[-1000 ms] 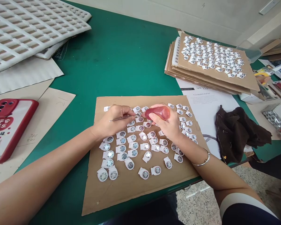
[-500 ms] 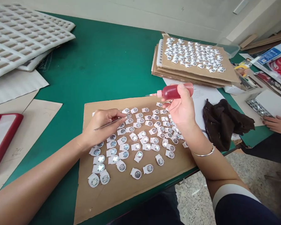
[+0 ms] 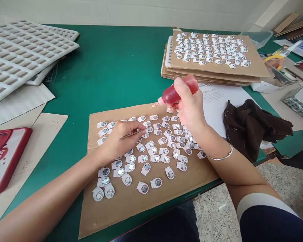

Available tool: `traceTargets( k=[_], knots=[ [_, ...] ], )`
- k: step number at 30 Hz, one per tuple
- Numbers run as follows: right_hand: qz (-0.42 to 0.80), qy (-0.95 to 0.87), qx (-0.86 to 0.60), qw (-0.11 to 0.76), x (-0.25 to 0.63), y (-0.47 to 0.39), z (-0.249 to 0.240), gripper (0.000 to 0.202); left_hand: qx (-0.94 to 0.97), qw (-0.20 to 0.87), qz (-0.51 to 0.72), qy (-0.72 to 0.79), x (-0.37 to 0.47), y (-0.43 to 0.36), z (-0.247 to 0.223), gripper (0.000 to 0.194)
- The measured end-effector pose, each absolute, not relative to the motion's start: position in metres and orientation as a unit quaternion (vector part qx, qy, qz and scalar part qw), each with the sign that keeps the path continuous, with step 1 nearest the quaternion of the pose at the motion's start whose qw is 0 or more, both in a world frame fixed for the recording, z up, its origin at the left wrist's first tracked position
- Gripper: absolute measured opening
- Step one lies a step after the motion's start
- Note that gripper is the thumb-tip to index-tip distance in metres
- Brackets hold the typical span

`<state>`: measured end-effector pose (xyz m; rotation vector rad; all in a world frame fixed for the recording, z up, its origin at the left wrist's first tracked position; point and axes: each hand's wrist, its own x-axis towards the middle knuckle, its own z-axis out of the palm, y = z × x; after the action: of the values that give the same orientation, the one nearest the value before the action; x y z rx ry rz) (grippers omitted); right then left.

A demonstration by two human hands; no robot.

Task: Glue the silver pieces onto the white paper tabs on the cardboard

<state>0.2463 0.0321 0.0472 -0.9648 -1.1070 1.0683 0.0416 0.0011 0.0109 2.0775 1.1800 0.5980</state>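
A brown cardboard sheet (image 3: 116,215) bears several small round metallic pieces with white tabs (image 3: 109,190). Over its left part, my left hand (image 3: 125,137) pinches thin metal tweezers (image 3: 132,134), whose tip is among the pieces. My right hand (image 3: 190,107) is wrapped round a small bottle of red liquid (image 3: 172,94), raised above the sheet's back right part. The bottle is tilted, its thin needle tip pointing left and down, clear of the pieces.
Stacked cardboard sheets with similar pieces (image 3: 257,65) lie at the back right, beside papers (image 3: 212,107) and a dark cloth (image 3: 252,127). White grid trays (image 3: 22,53) and a red-edged phone (image 3: 7,158) are at left.
My left hand has moved right with the tweezers. My right hand has tipped the bottle further down and shifted it slightly left. The camera view has shifted, and the other person's hand is mostly out of view.
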Motion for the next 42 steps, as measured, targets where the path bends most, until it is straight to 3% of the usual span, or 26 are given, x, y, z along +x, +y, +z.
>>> traceTargets(
  k=[17, 28, 33, 38, 42],
  knots=[
    [0.410, -0.481, -0.480, 0.609, 0.240, 0.026, 0.041, 0.033, 0.815, 0.322, 0.204, 0.437, 0.041, -0.001, 0.000, 0.018],
    [0.394, -0.522, -0.519, 0.551, 0.238, 0.026, 0.038, 0.035, 0.865, 0.273, 0.203, 0.368, 0.045, -0.010, 0.001, 0.018],
    [0.410, -0.568, -0.510, 0.499, 0.234, 0.019, 0.035, 0.031, 0.925, 0.149, 0.166, 0.308, 0.048, -0.021, -0.005, 0.019],
    [0.303, -0.605, -0.526, 0.514, 0.229, 0.010, 0.021, 0.028, 0.956, -0.046, 0.124, 0.260, 0.055, -0.030, -0.007, 0.025],
    [0.243, -0.647, -0.530, 0.491, 0.225, 0.010, 0.011, 0.025, 0.955, -0.119, 0.105, 0.250, 0.060, -0.034, -0.007, 0.025]
  ],
)
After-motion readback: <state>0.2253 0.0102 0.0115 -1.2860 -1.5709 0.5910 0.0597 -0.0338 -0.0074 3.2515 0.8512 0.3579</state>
